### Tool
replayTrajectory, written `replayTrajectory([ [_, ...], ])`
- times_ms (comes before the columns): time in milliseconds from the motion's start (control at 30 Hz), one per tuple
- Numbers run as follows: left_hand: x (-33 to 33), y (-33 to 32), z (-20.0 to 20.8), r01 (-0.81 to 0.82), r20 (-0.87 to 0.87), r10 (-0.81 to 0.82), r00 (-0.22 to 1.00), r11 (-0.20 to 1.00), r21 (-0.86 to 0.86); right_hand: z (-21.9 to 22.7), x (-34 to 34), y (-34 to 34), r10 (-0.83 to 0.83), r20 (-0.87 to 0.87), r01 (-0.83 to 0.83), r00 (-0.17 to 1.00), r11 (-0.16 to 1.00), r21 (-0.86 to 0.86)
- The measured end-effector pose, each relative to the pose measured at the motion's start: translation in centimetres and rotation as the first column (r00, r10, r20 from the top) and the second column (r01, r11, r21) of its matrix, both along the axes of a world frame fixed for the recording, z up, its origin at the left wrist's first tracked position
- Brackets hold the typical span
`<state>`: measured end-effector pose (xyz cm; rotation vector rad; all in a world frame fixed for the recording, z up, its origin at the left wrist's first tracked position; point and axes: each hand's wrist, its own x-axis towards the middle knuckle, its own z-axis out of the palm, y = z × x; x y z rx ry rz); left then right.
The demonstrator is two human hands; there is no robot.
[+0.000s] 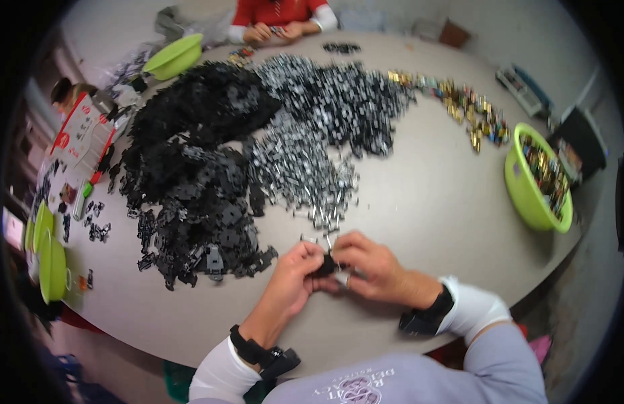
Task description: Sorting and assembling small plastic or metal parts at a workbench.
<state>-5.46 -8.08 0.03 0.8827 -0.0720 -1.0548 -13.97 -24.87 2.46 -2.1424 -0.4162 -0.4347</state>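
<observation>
In front of me, my left hand (300, 273) pinches a small black plastic part (321, 266), mostly hidden by the fingers. My right hand (374, 264) meets it from the other side, fingertips pressed together at the part; what they pinch is too small and blurred to make out. Just beyond my fingertips are a few thin metal pins with wide ends (329, 240). Past them spreads a pile of small silver and black metal pieces (298, 161). Left of that lies a large heap of flat black plastic parts (197, 175).
A green bowl (527, 205) of gold and coloured pieces stands at right, with a row of similar pieces (463, 101) behind. Other green bowls (174, 57) (53, 269) sit far and left. A white-and-red box (83, 138) is at left. Across the table, a person in red (278, 20) handles something small.
</observation>
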Motion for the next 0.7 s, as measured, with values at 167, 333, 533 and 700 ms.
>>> replayTrajectory([
  [167,0.0,0.7,0.0,0.088,0.021,-0.088,0.996,0.996,0.004,-0.2,-0.5,0.5,0.006,-0.028,-0.007,1.0,0.999,-0.033],
  [333,-0.1,0.7,-1.0,0.062,0.063,-0.061,0.996,0.998,-0.011,0.1,-0.3,0.8,0.008,-0.015,-0.008,1.0,0.999,-0.039],
  [533,0.0,-0.1,-1.3,0.064,0.077,-0.064,0.995,0.998,-0.001,-0.6,-0.1,0.0,-0.026,0.07,0.032,0.997,0.997,-0.075],
  [700,0.4,-0.1,-1.2,0.081,0.085,-0.082,0.993,0.997,0.009,-0.9,0.5,0.1,-0.033,0.079,0.039,0.996,0.996,-0.077],
])
